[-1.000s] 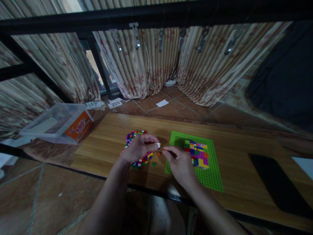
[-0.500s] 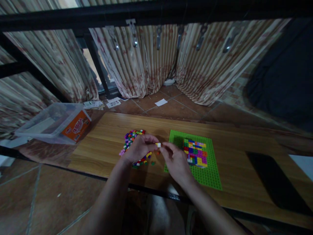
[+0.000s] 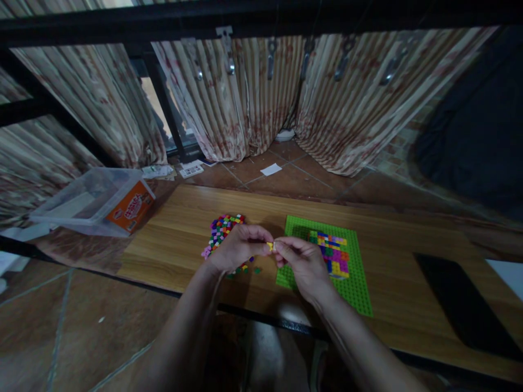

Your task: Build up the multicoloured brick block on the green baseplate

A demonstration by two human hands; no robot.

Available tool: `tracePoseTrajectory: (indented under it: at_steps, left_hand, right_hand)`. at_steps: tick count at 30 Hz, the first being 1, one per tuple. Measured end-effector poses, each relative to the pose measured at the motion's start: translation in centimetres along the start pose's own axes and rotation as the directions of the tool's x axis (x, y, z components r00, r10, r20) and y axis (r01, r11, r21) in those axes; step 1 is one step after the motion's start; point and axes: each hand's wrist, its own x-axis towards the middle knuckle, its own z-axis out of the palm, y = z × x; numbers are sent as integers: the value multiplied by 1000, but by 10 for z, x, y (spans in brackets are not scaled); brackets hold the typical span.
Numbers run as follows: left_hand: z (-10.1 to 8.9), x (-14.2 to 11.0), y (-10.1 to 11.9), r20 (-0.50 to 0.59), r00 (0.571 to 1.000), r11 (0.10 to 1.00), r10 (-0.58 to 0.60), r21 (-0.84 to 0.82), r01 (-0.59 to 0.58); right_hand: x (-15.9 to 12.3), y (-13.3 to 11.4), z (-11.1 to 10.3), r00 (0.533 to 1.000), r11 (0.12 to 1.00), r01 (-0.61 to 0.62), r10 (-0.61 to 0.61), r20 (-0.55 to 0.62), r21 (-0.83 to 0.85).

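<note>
My left hand [image 3: 241, 247] pinches a small yellow toy brick [image 3: 270, 246] between thumb and fingers. Fingertip to fingertip with it, my right hand [image 3: 304, 264] is closed on a small white brick, mostly covered by the fingers. The two bricks meet between my hands; whether they are joined I cannot tell. Behind my left hand lies a pile of loose coloured bricks [image 3: 223, 231]. A green baseplate [image 3: 355, 288] lies partly under my right hand, bearing a multicoloured brick build [image 3: 337, 255] whose left side the hand hides.
All this lies on a wooden table [image 3: 175, 228]. A dark flat slab [image 3: 457, 305] rests at the right, with white paper [image 3: 509, 277] beyond it. Left of the table stands a clear plastic bin [image 3: 93, 201] with an orange label. Patterned curtains [image 3: 245, 103] hang behind.
Both hands have shifted slightly to the right in view. My right hand has closed further around the white brick and now covers more of the build's left side.
</note>
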Motion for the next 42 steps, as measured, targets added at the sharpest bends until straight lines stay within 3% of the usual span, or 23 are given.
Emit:
tracePoseTrajectory:
  at_steps: [2,4,7,10,14,20,22,25,27,30,37,42]
  left_hand:
    - [-3,-1,0,-9,1000,999,-2,-50,2]
    - [-8,-1,0,-42,999,996,-17,-84,13]
    - [-13,-1,-2,-94,995,996,-39,-87,30]
    - [-11,2,-3,-92,996,1000,-15,-21,14]
    - [-2,6,-4,-88,996,998,6,57,-1]
    - [12,14,-3,-115,990,994,84,86,-74]
    - [21,15,-5,-130,985,990,109,104,-96]
    - [40,15,-11,-107,983,979,152,149,-136]
    - [54,15,-15,-88,982,969,170,195,-150]
    - [70,15,-21,-93,975,947,203,270,-171]
    - [82,22,-34,-147,939,881,310,415,-226]
    - [88,25,-36,-160,923,860,350,446,-248]
  right_hand:
    - [-1,1,-2,1000,998,6,-5,18,-60]
    - [-2,3,-2,995,959,99,-93,36,-267]
    - [-4,9,1,956,704,287,-258,142,-650]
    - [-4,16,7,930,459,356,-259,261,-814]
    - [-2,20,11,930,358,356,-224,290,-863]
    - [-19,-6,-7,915,370,365,-311,257,-854]
    - [-26,-21,-23,905,416,364,-368,212,-833]
    - [-30,-38,-54,888,499,298,-458,45,-814]
    - [-28,-43,-75,879,549,247,-474,-54,-798]
    - [-23,-42,-94,881,580,220,-464,-95,-784]
    - [-22,-39,-89,902,618,234,-427,-70,-750]
    - [-20,-34,-88,917,595,246,-398,-14,-765]
